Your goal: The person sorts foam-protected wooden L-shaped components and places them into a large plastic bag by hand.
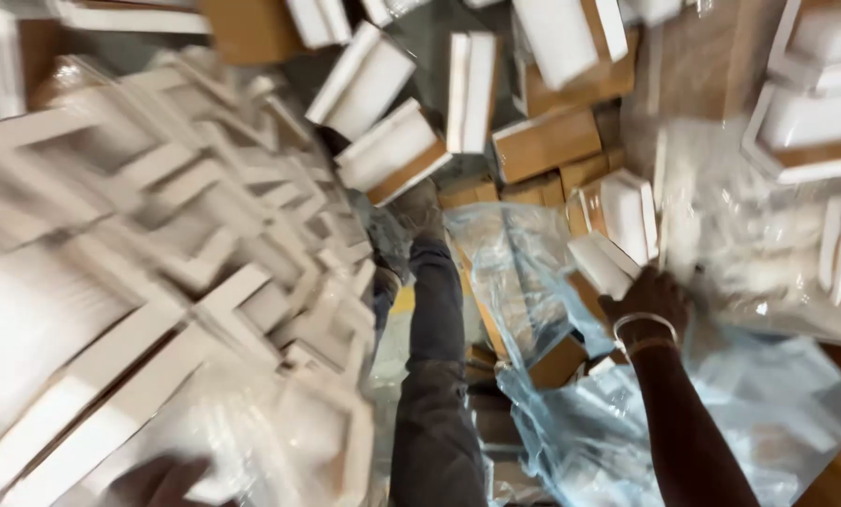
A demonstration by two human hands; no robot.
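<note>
My right hand (652, 299), with a metal bangle on the wrist, grips a small white box (601, 263) over a crumpled bluish clear plastic bag (570, 413) that holds brown and white boxes. My left hand (157, 481) shows only partly at the bottom left edge, blurred, against a big plastic-wrapped bundle of flat white and brown boxes (157, 282). Its fingers are too blurred to read. My leg in dark trousers (434, 376) and shoe (420, 211) stretch up the middle.
Loose white-and-brown boxes (383, 141) lie scattered across the floor at the top. More boxes in clear plastic (805, 131) are piled at the right. A brown carton (251, 28) stands at the top left.
</note>
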